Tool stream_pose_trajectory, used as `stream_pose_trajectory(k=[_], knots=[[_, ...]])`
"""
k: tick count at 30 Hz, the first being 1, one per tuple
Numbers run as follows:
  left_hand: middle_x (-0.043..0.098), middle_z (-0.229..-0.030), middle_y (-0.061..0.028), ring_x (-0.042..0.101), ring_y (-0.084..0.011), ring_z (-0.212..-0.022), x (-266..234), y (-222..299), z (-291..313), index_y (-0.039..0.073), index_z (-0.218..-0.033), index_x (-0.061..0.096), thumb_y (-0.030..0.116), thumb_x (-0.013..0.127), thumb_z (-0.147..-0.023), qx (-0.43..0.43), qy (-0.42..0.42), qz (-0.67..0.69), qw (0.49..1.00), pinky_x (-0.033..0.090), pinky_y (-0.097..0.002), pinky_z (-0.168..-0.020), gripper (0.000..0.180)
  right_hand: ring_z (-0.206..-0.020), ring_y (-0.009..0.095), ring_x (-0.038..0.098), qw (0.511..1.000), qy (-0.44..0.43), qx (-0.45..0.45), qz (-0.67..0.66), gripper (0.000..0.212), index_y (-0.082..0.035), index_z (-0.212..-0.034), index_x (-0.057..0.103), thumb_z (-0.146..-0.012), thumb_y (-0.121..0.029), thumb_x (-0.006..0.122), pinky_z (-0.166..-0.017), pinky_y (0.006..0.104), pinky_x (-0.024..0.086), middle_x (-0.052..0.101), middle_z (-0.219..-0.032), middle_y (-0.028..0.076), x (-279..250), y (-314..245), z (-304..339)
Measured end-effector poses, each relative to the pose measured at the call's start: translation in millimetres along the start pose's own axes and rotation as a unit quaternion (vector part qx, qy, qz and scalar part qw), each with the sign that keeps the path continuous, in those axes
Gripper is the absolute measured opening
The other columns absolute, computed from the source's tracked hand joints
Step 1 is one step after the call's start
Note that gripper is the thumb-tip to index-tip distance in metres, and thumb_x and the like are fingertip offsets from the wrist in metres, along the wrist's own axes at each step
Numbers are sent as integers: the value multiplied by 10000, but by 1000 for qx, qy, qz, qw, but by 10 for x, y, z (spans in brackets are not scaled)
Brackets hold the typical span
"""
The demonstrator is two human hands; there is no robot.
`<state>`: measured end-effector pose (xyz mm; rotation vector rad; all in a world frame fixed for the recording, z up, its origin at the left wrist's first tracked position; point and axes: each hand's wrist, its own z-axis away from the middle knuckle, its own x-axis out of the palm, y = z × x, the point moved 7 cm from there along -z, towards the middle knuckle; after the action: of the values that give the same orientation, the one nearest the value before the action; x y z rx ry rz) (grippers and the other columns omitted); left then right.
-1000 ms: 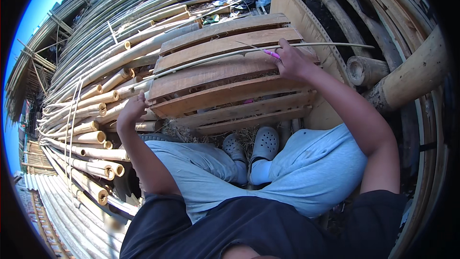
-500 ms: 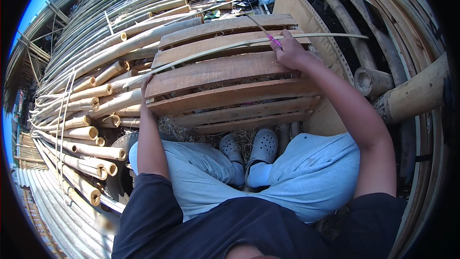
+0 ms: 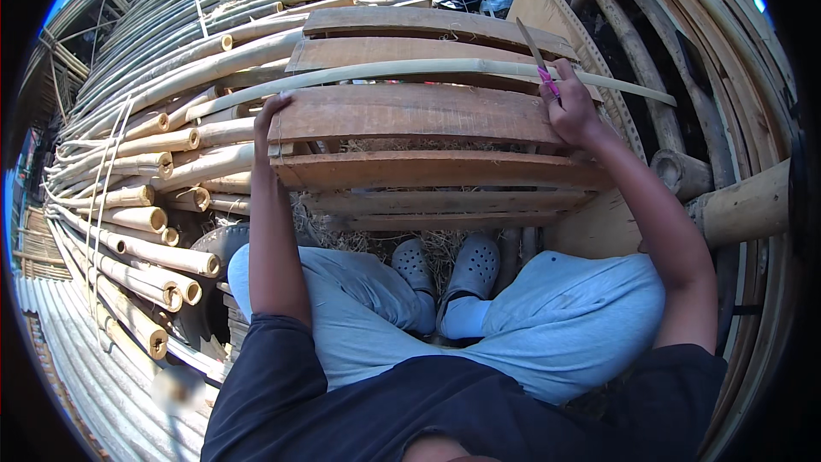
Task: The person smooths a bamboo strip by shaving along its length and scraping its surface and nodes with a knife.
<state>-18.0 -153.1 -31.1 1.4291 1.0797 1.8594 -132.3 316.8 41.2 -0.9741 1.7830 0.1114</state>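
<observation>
A slatted wooden crate point(image 3: 410, 113) stands in front of my knees. My left hand point(image 3: 270, 120) is closed on its left edge, thumb side toward the top slats. My right hand point(image 3: 571, 111), at the crate's right end, grips a knife with a pink-wrapped handle point(image 3: 545, 77); its narrow blade points up and away. A long pale bamboo strip point(image 3: 385, 71) lies across the slats, passing beside the knife under my right hand and sticking out past both ends. Whether the right fingers also press the crate, I cannot tell.
Stacked bamboo poles point(image 3: 197, 162) fill the left side, their cut ends toward me. A wooden board point(image 3: 560, 13) and thick bamboo posts point(image 3: 744, 205) stand at the right. Corrugated sheeting point(image 3: 60, 325) lies lower left. My feet in grey clogs point(image 3: 473, 267) rest below the crate.
The crate has turned from a slant to nearly level, with my left hand on its edge. My right hand and the knife have shifted right; the bamboo strip lies flatter across the slats.
</observation>
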Motion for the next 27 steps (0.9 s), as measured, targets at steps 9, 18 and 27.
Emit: stream_pose_trajectory(k=[9, 18, 27], knots=[[683, -1138, -215, 686, -306, -1049, 111, 207, 350, -75, -1243, 613, 276, 647, -843, 36, -25, -16, 999, 551, -412, -980, 533, -951, 466, 578, 997, 51, -12, -57, 231, 51, -963, 570, -1020, -173, 568, -825, 490, 452, 497, -1073, 211, -262, -181, 267], [690, -1059, -192, 689, -288, -967, 278, 406, 369, -65, -1207, 616, 278, 689, -811, 54, 22, -62, 996, 557, -392, -915, 529, -939, 425, 577, 999, 25, -34, -23, 342, 67, -861, 594, -1046, -212, 525, -818, 469, 448, 534, -1085, 202, -381, -107, 289], [689, -1148, -227, 694, -281, -1056, 616, 891, 1165, -88, -1215, 632, 297, 652, -874, 136, 56, -79, 986, 560, -385, -956, 515, -836, 335, 591, 995, 48, -35, -81, 459, 68, -819, 597, -1075, -301, 504, -787, 418, 456, 562, -986, 199, -503, -153, 385]])
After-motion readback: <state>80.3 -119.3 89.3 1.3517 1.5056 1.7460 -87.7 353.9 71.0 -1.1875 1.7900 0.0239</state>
